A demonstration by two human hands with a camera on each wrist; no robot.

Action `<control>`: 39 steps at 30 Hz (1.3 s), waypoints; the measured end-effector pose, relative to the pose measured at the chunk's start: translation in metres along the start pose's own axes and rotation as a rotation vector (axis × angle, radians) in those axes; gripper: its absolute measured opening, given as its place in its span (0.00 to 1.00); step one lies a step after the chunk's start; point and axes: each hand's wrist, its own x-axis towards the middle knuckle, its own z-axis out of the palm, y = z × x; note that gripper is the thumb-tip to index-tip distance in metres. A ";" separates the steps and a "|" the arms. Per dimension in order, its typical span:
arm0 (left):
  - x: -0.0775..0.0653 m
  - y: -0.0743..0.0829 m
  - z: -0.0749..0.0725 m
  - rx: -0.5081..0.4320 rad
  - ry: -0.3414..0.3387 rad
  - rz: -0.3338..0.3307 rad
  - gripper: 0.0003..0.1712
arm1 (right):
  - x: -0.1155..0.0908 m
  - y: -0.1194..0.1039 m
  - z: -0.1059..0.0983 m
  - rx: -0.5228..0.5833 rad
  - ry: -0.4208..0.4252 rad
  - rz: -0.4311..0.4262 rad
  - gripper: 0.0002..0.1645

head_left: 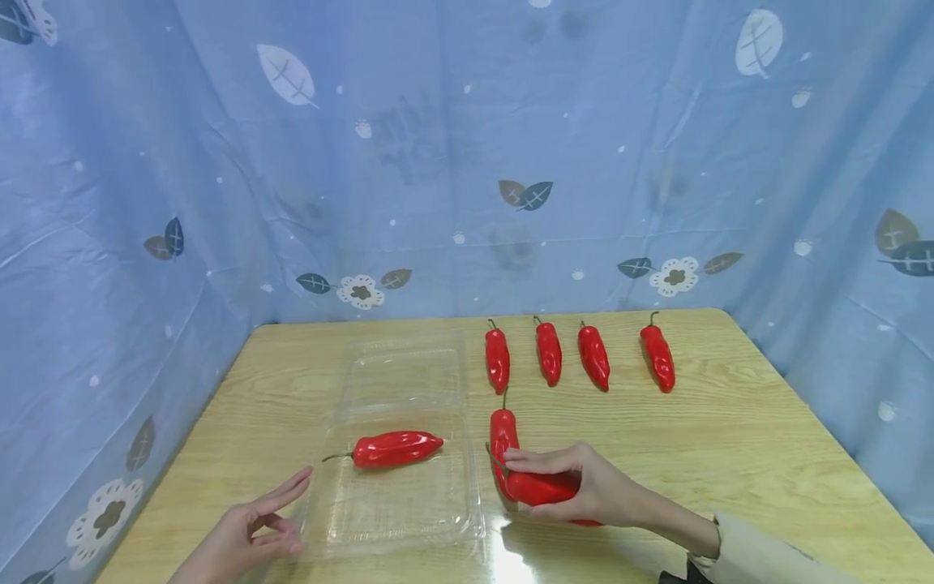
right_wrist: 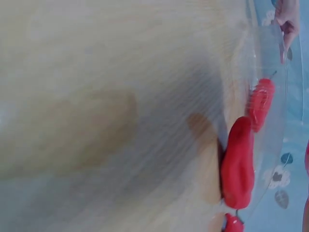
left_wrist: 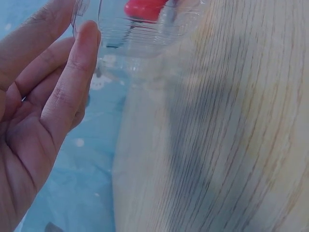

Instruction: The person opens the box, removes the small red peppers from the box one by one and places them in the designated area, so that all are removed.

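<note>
My right hand point(head_left: 576, 483) grips a red chili pepper point(head_left: 543, 488) between thumb and fingers; its green stem points up and left. Just behind it, another red pepper point(head_left: 503, 434) lies on the table, partly covered by the fingers. A clear hinged plastic container point(head_left: 394, 515) lies with its lid folded back. Inside its near half rests one red pepper point(head_left: 397, 448), stem to the left. At the container's left edge is my left hand point(head_left: 248, 531), fingers extended and thumb apart. In the left wrist view its fingertips point(left_wrist: 87, 36) meet the plastic edge.
Several red peppers, such as the leftmost one point(head_left: 498, 361) and the rightmost one point(head_left: 658, 357), lie in a row toward the table's back. The clear lid point(head_left: 404, 373) lies flat on the wooden table point(head_left: 773, 454). A blue patterned curtain point(head_left: 452, 154) encloses the back and sides.
</note>
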 end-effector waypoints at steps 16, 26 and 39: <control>-0.007 -0.005 0.000 -0.045 0.006 0.038 0.41 | -0.034 0.000 0.017 0.021 0.588 0.468 0.40; -0.004 -0.005 -0.002 -0.081 -0.009 -0.025 0.39 | -0.036 0.001 0.042 -0.026 0.806 0.656 0.42; 0.000 -0.007 -0.001 -0.042 -0.008 0.056 0.42 | -0.017 0.018 0.039 -0.005 0.800 0.659 0.43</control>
